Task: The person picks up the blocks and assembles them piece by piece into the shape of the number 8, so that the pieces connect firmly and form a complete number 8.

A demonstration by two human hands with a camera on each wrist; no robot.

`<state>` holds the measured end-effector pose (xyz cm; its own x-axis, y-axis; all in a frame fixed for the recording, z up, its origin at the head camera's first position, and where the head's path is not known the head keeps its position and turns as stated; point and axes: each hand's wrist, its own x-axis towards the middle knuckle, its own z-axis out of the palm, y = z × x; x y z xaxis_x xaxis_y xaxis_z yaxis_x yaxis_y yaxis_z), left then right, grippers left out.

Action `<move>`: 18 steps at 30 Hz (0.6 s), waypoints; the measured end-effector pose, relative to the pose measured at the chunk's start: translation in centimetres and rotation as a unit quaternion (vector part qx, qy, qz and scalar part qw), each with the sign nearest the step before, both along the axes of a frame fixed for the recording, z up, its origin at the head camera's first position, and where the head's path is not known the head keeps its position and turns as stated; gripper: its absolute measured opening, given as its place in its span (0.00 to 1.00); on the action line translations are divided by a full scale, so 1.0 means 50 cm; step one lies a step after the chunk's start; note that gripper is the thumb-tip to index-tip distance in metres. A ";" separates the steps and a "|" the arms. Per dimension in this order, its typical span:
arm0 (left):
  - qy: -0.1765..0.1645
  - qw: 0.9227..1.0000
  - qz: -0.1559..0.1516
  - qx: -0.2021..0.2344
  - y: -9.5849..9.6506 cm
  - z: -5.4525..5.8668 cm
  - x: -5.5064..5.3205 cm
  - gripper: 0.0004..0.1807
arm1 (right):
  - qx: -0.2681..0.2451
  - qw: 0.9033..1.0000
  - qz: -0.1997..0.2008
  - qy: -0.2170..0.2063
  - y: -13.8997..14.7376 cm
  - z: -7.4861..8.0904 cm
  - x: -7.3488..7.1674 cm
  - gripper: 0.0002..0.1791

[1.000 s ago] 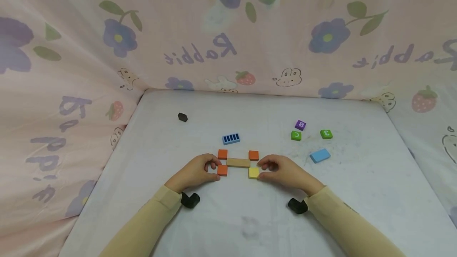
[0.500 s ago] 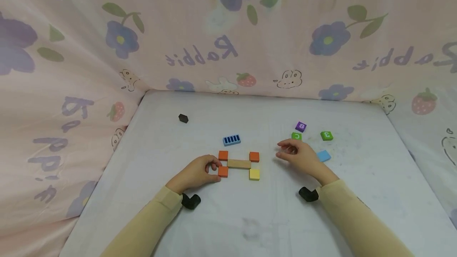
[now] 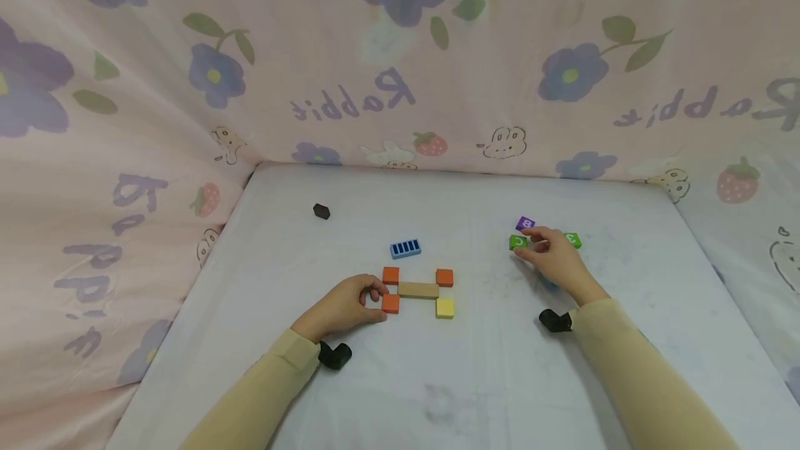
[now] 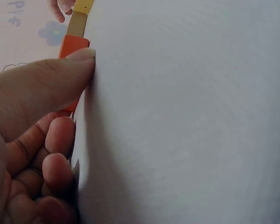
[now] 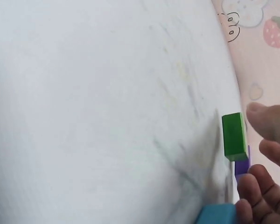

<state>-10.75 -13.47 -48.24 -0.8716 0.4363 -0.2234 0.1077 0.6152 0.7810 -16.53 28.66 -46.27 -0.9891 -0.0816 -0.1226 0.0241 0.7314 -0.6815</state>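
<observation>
In the head view my left hand point(image 3: 346, 303) rests at the lower-left orange block point(image 3: 390, 304), pinching it between thumb and forefinger. The left wrist view shows the thumb against this orange block point(image 4: 73, 44), the other fingers curled below. A plain wooden bar point(image 3: 418, 290) lies among the corner blocks: two more orange ones point(image 3: 390, 276) and a yellow one point(image 3: 445, 308). My right hand point(image 3: 558, 262) reaches over a green block marked C point(image 3: 517, 242), thumb and forefinger spread about it. A purple block marked B point(image 3: 525, 223) lies just behind.
Another green block point(image 3: 571, 240) is partly behind the right hand. A light blue block point(image 5: 217, 214) is mostly hidden beneath it in the head view. A blue striped block point(image 3: 405, 248) and a black piece point(image 3: 321, 211) lie farther back. Patterned cloth point(image 3: 350, 75) walls the table.
My right hand has left the yellow block and moved right and away from me to the green C block. The left hand has stayed at the orange block.
</observation>
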 end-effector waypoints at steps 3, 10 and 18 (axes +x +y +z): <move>0.002 1.000 -0.001 0.006 0.001 -0.005 0.001 0.18 | 0.002 1.000 -0.001 -0.008 0.004 -0.004 -0.003 0.33; 0.002 1.000 -0.001 -0.005 0.001 -0.006 0.000 0.18 | 0.006 1.000 0.002 -0.025 0.006 -0.010 -0.007 0.33; 0.001 1.000 -0.001 -0.011 0.000 0.002 0.001 0.17 | 0.036 0.999 0.007 -0.028 0.003 -0.016 -0.017 0.32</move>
